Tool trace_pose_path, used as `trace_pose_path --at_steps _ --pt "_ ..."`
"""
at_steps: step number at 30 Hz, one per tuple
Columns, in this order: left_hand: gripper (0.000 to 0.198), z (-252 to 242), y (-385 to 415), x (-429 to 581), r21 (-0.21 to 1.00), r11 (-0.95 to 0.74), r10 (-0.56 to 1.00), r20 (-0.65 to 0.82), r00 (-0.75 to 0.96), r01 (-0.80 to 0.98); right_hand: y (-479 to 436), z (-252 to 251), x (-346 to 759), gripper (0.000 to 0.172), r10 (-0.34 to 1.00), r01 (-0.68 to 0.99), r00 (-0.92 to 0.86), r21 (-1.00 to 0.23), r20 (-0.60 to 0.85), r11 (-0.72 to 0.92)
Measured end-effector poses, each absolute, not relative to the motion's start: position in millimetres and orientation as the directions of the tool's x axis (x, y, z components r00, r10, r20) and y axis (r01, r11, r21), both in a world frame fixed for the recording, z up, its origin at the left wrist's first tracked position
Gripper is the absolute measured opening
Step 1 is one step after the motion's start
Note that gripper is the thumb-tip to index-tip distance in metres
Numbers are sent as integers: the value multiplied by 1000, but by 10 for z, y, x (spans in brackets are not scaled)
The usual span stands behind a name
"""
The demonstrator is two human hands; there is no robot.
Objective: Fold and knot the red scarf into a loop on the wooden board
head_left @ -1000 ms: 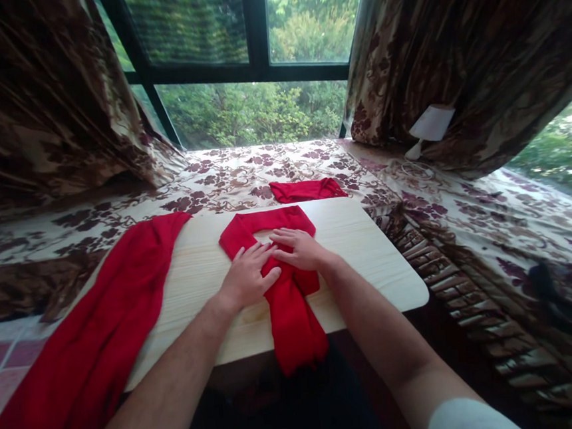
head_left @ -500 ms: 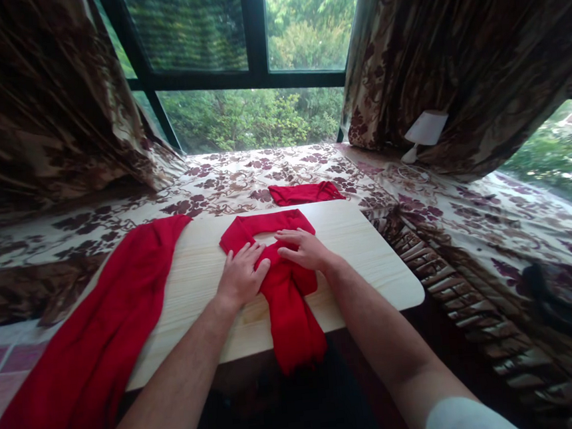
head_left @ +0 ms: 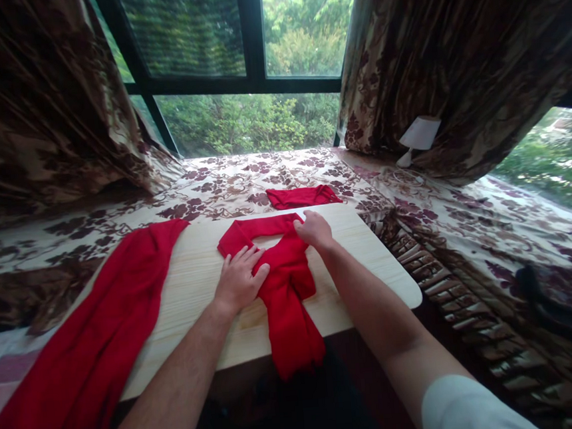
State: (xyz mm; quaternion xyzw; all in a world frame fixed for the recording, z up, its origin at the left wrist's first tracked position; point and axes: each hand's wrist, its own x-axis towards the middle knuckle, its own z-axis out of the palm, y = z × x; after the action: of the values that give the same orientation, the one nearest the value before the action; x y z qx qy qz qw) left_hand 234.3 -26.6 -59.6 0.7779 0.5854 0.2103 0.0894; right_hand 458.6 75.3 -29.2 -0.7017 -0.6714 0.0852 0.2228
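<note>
A red scarf (head_left: 290, 287) lies looped on the pale wooden table (head_left: 371, 267), its lower end hanging over the near edge. A small gap of table shows inside the loop. My left hand (head_left: 239, 279) rests flat on the loop's left side with its fingers spread. At the loop's upper right corner, my right hand (head_left: 315, 230) has its fingers curled together on the fabric edge. The fingertips partly hide that corner.
Another long red cloth (head_left: 119, 309) drapes over the table's left side. Beyond the far edge, a folded red cloth (head_left: 302, 197) lies on the floral cover (head_left: 223, 186). A white lamp (head_left: 420, 133) stands at the back right by the curtain.
My right hand has moved from the middle of the loop up and right to its corner, and its fingers have closed. My left hand has stayed on the scarf.
</note>
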Motion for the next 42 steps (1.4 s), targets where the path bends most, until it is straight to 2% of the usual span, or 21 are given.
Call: trace_pose_path --at_steps 3,5,12,18,22,27,32,36,39,42 --pt "49 -571 -229 2307 414 -322 943 216 251 851 985 -274 4670 50 993 908 115 -400 -42 -122" --pt "49 -557 -186 2280 430 -353 934 222 282 831 1061 -311 4683 48 989 906 118 -398 -91 -145" --pt "51 -494 67 2216 433 -453 887 127 444 780 1104 -511 4639 41 985 912 175 -377 -3 -163" --pt "49 -534 162 2130 445 -506 858 177 482 739 1246 -527 4741 34 995 934 102 -344 13 -91" --pt "51 -584 158 2099 430 -529 847 214 486 732 1322 -553 4832 28 998 919 52 -392 41 -31" --pt "52 -607 179 2092 404 -553 833 263 486 729 1287 -608 4844 26 991 907 69 -421 111 -16" --pt "52 -608 154 2098 400 -554 832 285 476 730 1246 -611 4813 28 986 901 123 -429 110 -65" --pt "57 -628 131 2092 421 -510 855 346 388 750 1185 -579 4770 32 974 897 148 -438 171 -59" --pt "61 -634 213 2069 472 -380 895 404 187 796 1109 -523 4692 32 941 909 84 -413 327 63" --pt "58 -606 410 2043 457 -261 925 372 84 851 1056 -479 4591 33 931 904 -39 -384 364 187"
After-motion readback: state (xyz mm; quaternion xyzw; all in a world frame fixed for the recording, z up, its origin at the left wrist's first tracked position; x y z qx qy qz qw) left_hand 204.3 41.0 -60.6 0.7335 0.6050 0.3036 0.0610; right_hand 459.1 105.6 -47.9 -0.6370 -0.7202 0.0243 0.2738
